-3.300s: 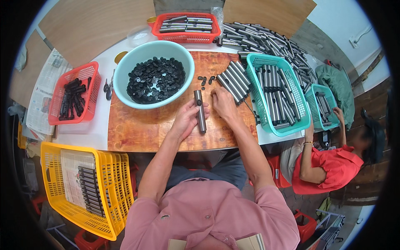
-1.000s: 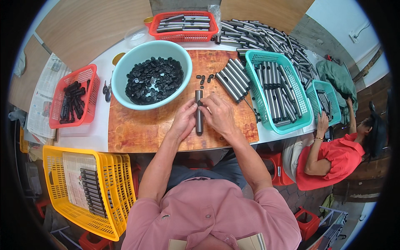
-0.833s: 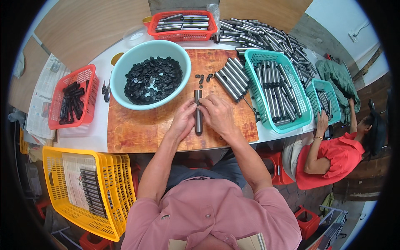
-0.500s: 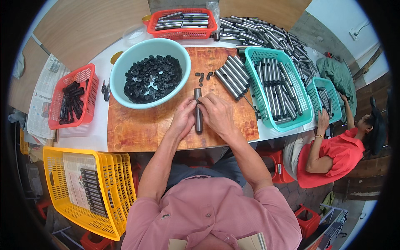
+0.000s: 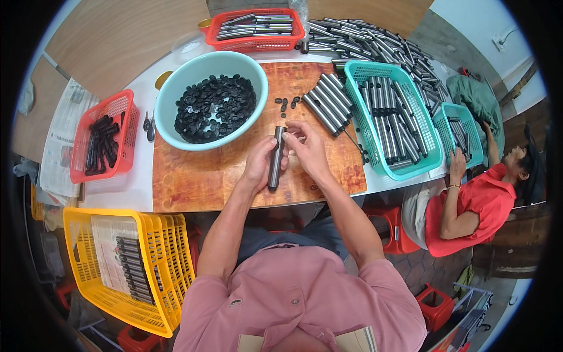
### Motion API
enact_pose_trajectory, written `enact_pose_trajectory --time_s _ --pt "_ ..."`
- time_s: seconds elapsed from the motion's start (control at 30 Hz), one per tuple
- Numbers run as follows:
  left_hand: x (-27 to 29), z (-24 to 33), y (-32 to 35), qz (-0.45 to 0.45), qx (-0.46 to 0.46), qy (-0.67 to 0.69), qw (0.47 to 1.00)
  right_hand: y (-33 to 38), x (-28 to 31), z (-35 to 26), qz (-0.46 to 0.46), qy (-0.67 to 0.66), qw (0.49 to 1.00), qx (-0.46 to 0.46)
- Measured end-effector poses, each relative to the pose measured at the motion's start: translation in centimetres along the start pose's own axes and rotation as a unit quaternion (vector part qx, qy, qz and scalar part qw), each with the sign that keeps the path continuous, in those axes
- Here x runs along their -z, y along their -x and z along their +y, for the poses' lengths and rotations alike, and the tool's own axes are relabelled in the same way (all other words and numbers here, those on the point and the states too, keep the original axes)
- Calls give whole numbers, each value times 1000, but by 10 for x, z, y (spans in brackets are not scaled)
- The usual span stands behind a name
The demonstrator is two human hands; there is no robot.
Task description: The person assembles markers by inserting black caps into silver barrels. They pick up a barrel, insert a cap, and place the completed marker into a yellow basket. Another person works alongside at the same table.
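Note:
A dark grey metal tube (image 5: 275,161) stands nearly lengthwise in front of me above the wooden board, its far end tipped slightly right. My left hand (image 5: 260,162) is closed around it, thumb on its upper part and fingertips showing on the right side. At the far end of the tube, my right hand (image 5: 308,146) is closed with thumb and bent forefinger against it. Whether a small piece sits between those fingers is hidden. Just beyond lie several small black plugs (image 5: 284,108). Several similar tubes (image 5: 326,105) lie in a row to the right.
A light blue basin (image 5: 167,126) of black plugs stands left on the wooden board (image 5: 193,182). Red baskets (image 5: 126,146) (image 5: 258,44), green baskets (image 5: 431,158) and a tube pile (image 5: 375,44) surround it. A yellow crate (image 5: 167,252) is lower left; a co-worker (image 5: 469,202) sits right.
My right hand has moved up to the tube's far end, its forefinger now bent there. The tube has tilted a little, with its near end shifted left. The view has shifted slightly.

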State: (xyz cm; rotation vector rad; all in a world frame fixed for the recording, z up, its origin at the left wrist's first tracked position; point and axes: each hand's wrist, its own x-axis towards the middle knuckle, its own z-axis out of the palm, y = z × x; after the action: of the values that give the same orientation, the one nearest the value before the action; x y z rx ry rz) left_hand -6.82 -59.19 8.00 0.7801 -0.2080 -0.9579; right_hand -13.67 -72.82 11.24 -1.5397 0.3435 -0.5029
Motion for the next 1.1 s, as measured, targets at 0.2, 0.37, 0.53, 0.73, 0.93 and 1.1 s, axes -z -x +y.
enact_pose_trajectory --time_s 0.2,0.37,0.53,0.73,0.93,1.1 --pt "3 0 1 -23 4 -31 999 -10 4 -2 -54 -76 990 -110" --pt "-4 5 2 -18 31 -53 998 -13 6 4 -40 -95 990 -100" --pt "-7 9 4 0 69 -67 995 -15 8 -4 -58 -71 989 -113" --pt "-7 6 5 3 58 -76 995 -18 15 2 -73 -102 985 -121" --pt "-7 1 3 2 30 -110 993 -16 16 4 -80 -76 989 -101" --pt "-13 -8 0 13 0 -164 986 -12 19 4 -64 -77 991 -85"
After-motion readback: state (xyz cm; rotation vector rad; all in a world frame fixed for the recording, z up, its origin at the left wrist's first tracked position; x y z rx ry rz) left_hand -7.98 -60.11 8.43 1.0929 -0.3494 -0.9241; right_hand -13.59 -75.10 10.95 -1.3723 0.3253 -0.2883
